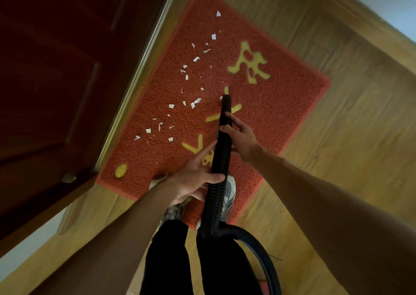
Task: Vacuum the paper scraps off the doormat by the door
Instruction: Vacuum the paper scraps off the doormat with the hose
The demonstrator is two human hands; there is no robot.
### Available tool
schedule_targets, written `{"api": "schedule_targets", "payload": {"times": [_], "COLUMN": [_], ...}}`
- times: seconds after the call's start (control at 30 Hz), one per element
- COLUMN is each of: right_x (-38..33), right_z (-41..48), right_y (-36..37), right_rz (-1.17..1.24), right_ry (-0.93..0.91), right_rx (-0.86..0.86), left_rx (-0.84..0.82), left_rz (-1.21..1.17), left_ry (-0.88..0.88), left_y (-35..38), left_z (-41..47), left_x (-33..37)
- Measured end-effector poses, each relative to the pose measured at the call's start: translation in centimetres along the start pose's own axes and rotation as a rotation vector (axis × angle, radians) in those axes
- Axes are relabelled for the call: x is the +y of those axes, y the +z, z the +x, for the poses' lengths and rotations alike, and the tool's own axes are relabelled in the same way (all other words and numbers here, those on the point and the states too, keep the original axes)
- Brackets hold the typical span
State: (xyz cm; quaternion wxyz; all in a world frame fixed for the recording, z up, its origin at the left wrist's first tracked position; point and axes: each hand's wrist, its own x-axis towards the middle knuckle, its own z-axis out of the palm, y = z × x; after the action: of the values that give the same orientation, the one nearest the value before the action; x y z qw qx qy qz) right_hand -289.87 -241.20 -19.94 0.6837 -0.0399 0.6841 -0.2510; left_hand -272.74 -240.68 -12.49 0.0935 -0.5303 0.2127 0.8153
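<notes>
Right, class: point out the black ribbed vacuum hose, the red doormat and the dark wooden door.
black ribbed vacuum hose (221, 159): head view, ribbed middle.
red doormat (281, 114): head view, bare pile.
dark wooden door (45, 69): head view, panel.

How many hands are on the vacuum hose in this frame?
2. The left hand holds the ribbed hose low, above the shoes; the right hand grips it higher, near the nozzle over the doormat.

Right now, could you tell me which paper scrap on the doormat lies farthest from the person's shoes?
The lone white paper scrap at the far end of the doormat, beyond all the other scraps and well past the vacuum hose nozzle.
</notes>
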Motion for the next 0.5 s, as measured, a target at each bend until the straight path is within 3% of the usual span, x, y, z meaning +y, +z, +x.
{"api": "schedule_targets", "payload": {"times": [0.5], "right_x": [-0.2], "right_z": [-0.6], "right_y": [-0.6], "right_rz": [-0.086], "right_ry": [0.025], "right_rx": [-0.096], "left_rx": [0.013], "left_rz": [-0.044], "left_ry": [-0.019], "left_y": [1.1], "left_z": [-0.5], "left_x": [-0.8]}}
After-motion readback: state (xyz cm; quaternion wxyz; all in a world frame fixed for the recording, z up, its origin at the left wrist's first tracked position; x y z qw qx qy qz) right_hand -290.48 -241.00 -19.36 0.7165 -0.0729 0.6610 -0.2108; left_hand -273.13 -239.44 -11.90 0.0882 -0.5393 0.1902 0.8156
